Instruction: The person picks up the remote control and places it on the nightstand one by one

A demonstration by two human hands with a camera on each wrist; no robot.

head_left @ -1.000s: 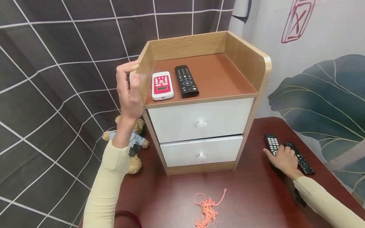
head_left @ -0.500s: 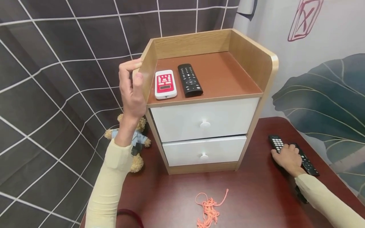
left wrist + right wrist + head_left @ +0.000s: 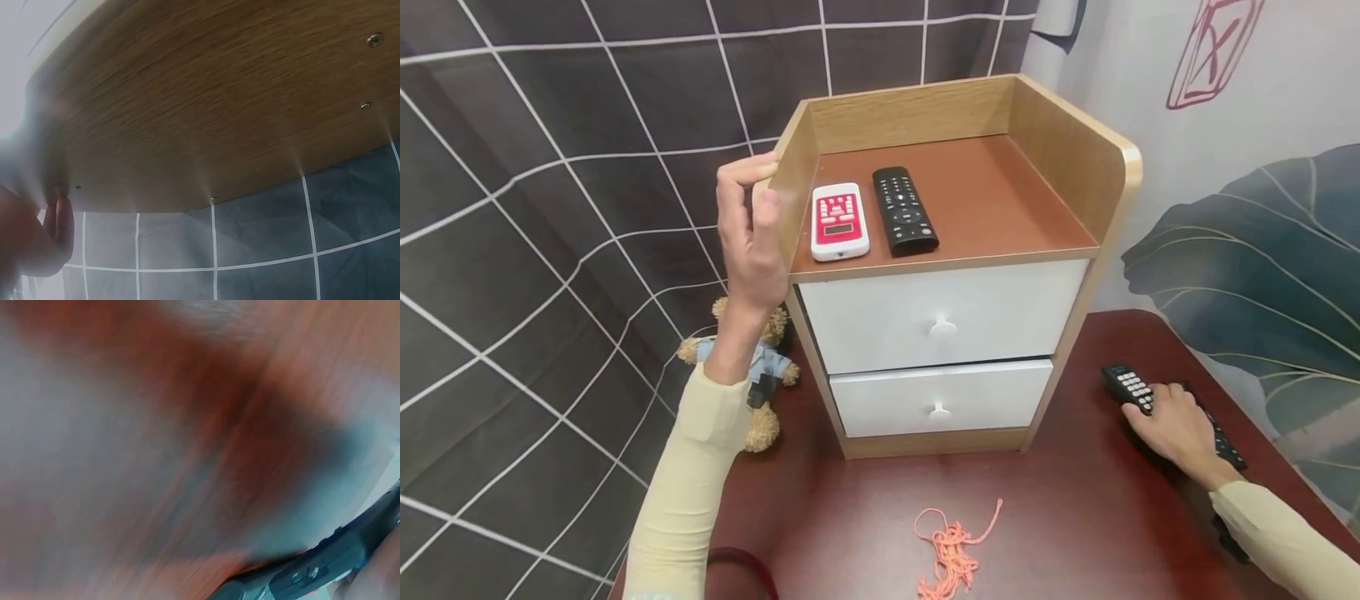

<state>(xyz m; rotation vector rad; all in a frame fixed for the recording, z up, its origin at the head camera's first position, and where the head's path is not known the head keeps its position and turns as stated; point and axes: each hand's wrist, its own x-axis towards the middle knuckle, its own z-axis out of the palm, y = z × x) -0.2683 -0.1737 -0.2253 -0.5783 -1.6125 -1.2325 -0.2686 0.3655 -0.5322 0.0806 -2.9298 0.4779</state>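
Left hand [image 3: 751,237] grips cabinet [image 3: 880,325], right hand [image 3: 1176,427] remote [image 3: 1126,383]; only left wrist view shows screws [image 3: 375,40].

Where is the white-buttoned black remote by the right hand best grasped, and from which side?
Likely across the long edges of the white-buttoned black remote, from above: its visible end is narrow, buttons facing up, and another black remote lies close on its right.

Likely a home corner: 2-drawer cabinet [image 3: 880,321] and plush toy [image 3: 769,360] on a surface [image 3: 835,517], checked curtain [image 3: 523,267], leaf-print hanging [image 3: 1255,258].
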